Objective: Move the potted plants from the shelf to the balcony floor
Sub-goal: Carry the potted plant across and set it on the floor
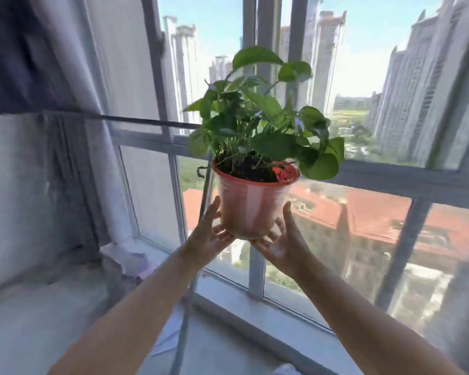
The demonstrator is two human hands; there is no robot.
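Both hands clasp the pot [251, 209] at its base: left hand [210, 235] at eight o'clock, right hand [283, 239] at four, before the window [363, 239].

A terracotta-coloured plastic pot [252, 204] of leafy green plant [263, 117] (soil visible) sits cupped between left hand [209, 236] and right hand [284, 242], fingers [210, 212] against its sides, before the window [363, 226].
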